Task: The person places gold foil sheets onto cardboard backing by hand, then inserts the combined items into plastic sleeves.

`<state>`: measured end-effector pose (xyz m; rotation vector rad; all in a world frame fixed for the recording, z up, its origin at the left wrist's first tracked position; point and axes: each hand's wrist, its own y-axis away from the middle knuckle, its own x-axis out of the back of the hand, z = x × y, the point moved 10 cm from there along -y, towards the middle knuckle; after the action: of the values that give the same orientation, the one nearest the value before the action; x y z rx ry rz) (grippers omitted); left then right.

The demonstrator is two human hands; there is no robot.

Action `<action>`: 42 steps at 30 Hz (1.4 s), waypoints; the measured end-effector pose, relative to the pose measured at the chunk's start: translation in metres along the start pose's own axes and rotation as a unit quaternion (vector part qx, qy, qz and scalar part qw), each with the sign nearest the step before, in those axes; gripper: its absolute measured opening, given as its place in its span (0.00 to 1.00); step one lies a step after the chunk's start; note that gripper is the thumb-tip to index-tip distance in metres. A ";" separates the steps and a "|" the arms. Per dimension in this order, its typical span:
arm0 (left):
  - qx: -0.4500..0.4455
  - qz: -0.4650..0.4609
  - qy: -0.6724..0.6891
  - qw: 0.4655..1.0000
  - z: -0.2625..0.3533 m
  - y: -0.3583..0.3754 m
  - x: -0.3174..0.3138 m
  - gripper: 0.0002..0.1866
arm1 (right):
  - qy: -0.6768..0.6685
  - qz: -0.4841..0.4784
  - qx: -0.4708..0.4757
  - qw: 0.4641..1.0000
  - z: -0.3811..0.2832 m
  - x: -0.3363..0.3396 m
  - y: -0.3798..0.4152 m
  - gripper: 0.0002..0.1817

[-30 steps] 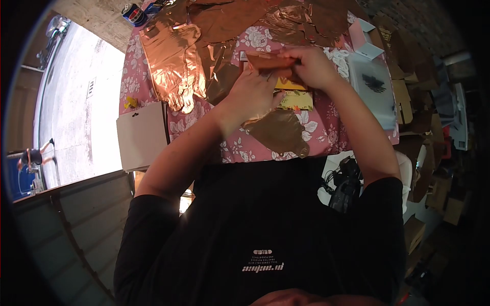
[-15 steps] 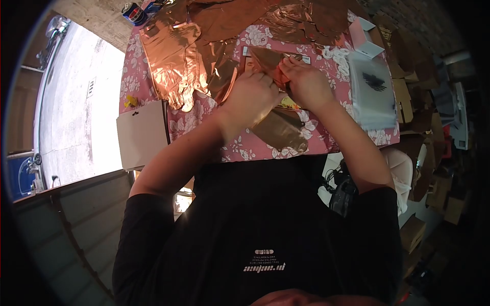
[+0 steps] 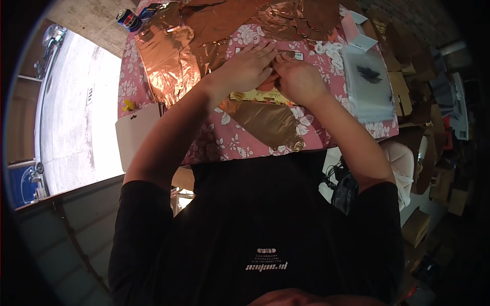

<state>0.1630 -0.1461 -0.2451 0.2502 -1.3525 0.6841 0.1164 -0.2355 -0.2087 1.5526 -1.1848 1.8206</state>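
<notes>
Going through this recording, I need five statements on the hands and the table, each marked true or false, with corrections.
1. The left hand and right hand are close together. True.
2. The tablecloth is plain blue. False: the tablecloth is pink with white flowers.
3. A yellow printed piece shows partly uncovered by the hands. True.
4. The white cord lies left of the left hand. False: the white cord lies right of the right hand.
5. The foil nearest the shirt is silver. False: that foil is brownish gold.
</notes>
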 end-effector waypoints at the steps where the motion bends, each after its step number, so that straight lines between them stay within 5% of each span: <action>1: -0.015 0.004 -0.026 1.000 0.004 0.002 0.001 0.33 | -0.001 0.000 -0.003 1.000 0.002 0.002 0.002 0.22; 9: -0.016 -0.002 -0.046 0.999 0.005 0.005 0.000 0.32 | -0.179 0.071 -0.068 0.979 0.025 0.024 0.008 0.22; 18: -0.046 0.038 -0.076 0.995 0.019 0.010 0.036 0.34 | -0.062 -0.024 -0.034 0.997 0.012 0.004 0.007 0.23; 25: -0.001 -0.002 -0.054 0.999 0.001 0.020 0.011 0.34 | -0.064 0.003 -0.038 0.997 0.019 -0.002 0.010 0.22; 28: 0.002 -0.007 -0.065 0.998 0.001 0.019 0.009 0.35 | -0.150 -0.019 -0.048 0.987 0.025 -0.001 0.010 0.28; 30: 0.008 -0.023 -0.073 0.997 0.001 0.020 0.010 0.35 | -0.087 0.130 -0.056 0.986 0.012 0.041 0.020 0.41; 31: 0.012 -0.038 -0.080 0.996 0.001 0.020 0.009 0.35 | -0.088 0.130 -0.055 0.986 0.004 0.046 0.026 0.41; 34: 0.008 -0.015 -0.065 0.998 0.003 0.020 0.012 0.35 | -0.179 0.055 -0.089 0.978 -0.004 0.034 0.044 0.50; 39: 0.005 -0.025 -0.068 0.997 0.004 0.020 0.008 0.35 | -0.206 -0.057 -0.183 0.960 0.009 0.013 0.070 0.43; 42: -0.003 -0.029 -0.063 0.998 -0.001 0.017 0.002 0.36 | -0.135 -0.026 -0.113 0.984 0.005 0.027 0.075 0.38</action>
<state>0.1539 -0.1318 -0.2473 0.3307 -1.4627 0.6231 0.0521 -0.2832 -0.2058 1.7138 -1.4030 1.4168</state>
